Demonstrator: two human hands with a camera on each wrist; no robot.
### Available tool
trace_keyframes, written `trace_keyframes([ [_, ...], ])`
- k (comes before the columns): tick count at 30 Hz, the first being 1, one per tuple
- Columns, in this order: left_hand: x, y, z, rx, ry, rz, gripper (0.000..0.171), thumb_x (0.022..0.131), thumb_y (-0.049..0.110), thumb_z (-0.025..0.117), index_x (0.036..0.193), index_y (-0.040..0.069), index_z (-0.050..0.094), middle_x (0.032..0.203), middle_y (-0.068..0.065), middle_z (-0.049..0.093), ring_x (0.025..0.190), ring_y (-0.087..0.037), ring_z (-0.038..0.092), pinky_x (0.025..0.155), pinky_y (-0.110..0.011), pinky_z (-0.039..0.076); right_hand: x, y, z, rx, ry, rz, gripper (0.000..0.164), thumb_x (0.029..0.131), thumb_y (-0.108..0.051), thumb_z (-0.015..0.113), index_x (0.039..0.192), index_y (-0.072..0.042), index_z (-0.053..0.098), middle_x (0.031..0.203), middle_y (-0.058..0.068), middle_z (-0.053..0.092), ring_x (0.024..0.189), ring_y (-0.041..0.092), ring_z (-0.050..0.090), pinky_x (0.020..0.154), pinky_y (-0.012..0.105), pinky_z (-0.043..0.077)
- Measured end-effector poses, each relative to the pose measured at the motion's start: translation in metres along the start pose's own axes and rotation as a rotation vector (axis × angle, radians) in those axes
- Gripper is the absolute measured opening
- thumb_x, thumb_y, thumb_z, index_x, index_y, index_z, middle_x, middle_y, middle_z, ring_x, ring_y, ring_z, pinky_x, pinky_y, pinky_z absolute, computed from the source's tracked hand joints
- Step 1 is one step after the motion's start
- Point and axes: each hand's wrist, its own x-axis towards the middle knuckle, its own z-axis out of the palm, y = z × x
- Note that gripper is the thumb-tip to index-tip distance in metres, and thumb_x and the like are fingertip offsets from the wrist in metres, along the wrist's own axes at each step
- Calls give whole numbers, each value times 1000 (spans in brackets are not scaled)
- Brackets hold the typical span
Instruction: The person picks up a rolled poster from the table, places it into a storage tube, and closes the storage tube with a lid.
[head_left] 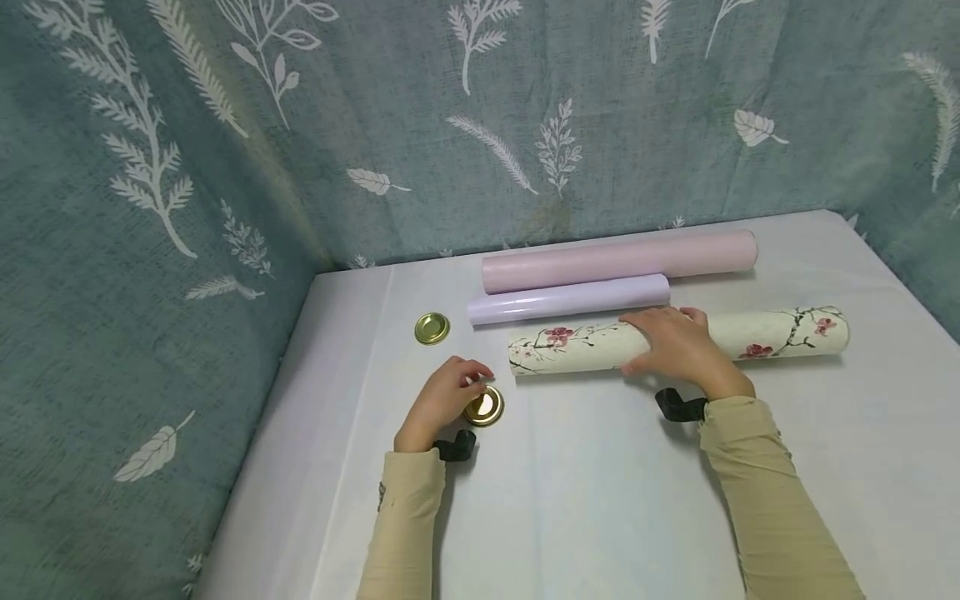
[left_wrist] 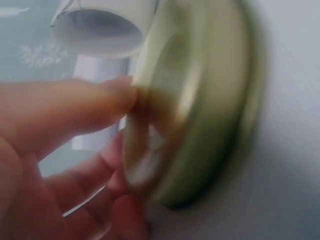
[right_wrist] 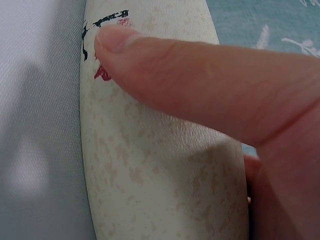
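A round gold jar lid [head_left: 484, 407] is in my left hand [head_left: 438, 397], low over the white table, left of the rolls. In the left wrist view the thumb is on the inner face of the jar lid [left_wrist: 220, 100], with fingers at its rim; the lid is blurred there. My right hand [head_left: 675, 346] grips a cream wallpaper roll [head_left: 573, 350] with dark branches and red blossoms. The thumb lies across the near side of the roll [right_wrist: 150, 160] in the right wrist view, and the fingers go over its far side, mostly hidden.
Behind the cream roll lie a shorter glossy lavender roll [head_left: 570, 300] and a longer pink roll [head_left: 622, 262]. A second gold lid [head_left: 432, 328] lies flat at the left. Green leaf-patterned cloth [head_left: 420, 125] rises behind the white table [head_left: 600, 508] and along its left side.
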Motion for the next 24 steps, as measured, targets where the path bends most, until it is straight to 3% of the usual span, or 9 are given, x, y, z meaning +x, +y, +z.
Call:
trace_keyframes([
  [7,2,2,3,61,72,-48,14,86,11,55,93,17,66,88,-2,49,72,-15,45,63,-29,39,2,0,1,-9,-2,10,80,61,-48,76,128,-15,48,127,13,47,116,34,38,91,60,13],
  [12,2,7,4,128,50,-65,16,88,27,55,98,17,62,94,-6,45,76,-18,47,66,-32,42,3,-2,0,-7,2,10,79,62,-47,76,128,-15,48,127,13,47,116,34,38,91,60,14],
  [17,0,18,5,220,-33,-133,52,72,56,63,105,17,53,102,-7,41,85,-20,46,66,-33,44,2,-4,1,1,-5,11,79,62,-48,76,129,-15,47,128,13,47,117,34,38,91,60,14],
  [20,-1,22,8,248,-54,-150,62,65,58,69,107,17,49,102,-6,40,85,-20,44,61,-32,44,1,-4,1,2,-1,15,79,62,-47,76,128,-16,47,128,13,47,117,34,38,91,60,14],
  [24,-3,24,10,246,-35,-149,58,65,52,72,104,16,49,100,-6,39,83,-20,44,60,-31,44,1,-4,0,-3,3,8,78,62,-46,76,128,-16,48,127,13,47,117,33,38,91,59,14],
])
